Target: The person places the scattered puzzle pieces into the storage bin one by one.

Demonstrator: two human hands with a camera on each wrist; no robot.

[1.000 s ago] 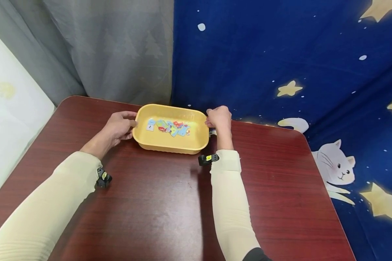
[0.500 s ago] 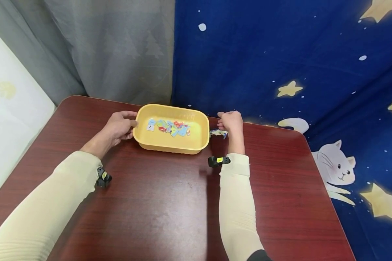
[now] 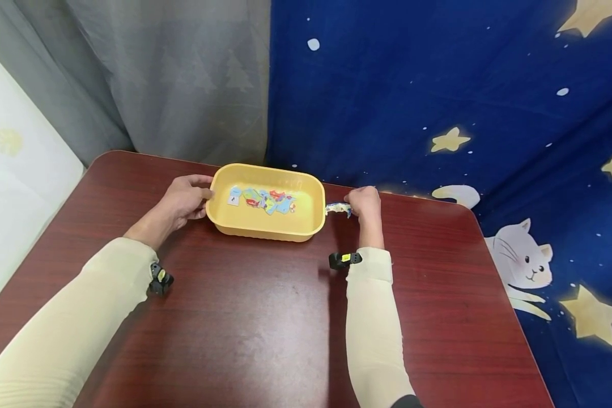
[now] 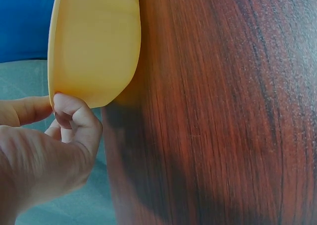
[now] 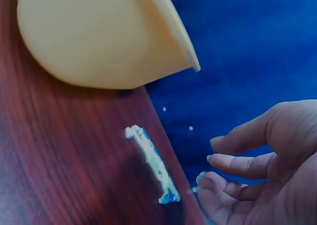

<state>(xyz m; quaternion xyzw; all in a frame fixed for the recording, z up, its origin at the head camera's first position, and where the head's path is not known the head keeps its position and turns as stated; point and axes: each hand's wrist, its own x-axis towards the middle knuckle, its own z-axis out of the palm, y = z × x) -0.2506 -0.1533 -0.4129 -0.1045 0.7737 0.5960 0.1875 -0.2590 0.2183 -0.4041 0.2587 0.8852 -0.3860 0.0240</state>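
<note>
A yellow plastic basin [image 3: 265, 230] sits near the table's far edge with colourful flat cut-out pieces [image 3: 272, 201] lying on its bottom. My left hand [image 3: 186, 198] pinches its left end; in the left wrist view the thumb of that hand [image 4: 54, 145] is over the rim. To the right of the basin lies a small, narrow blue-and-white piece [image 5: 154, 163] on the table. My right hand [image 5: 262, 170] is just beyond its right end, fingers loosely bent with a gap between thumb and forefinger. In the head view the hand [image 3: 364, 201] overlaps that end of the piece.
The dark red wooden table [image 3: 245, 328] ends just behind the basin. A grey curtain [image 3: 183, 85] and a blue star-patterned curtain [image 3: 387, 96] hang along the far side. A white panel [image 3: 20, 170] stands at the left.
My right hand has moved away from the basin's right end to the right, then down toward the blue-and-white piece, which has come into fuller view. The left hand and basin stay put.
</note>
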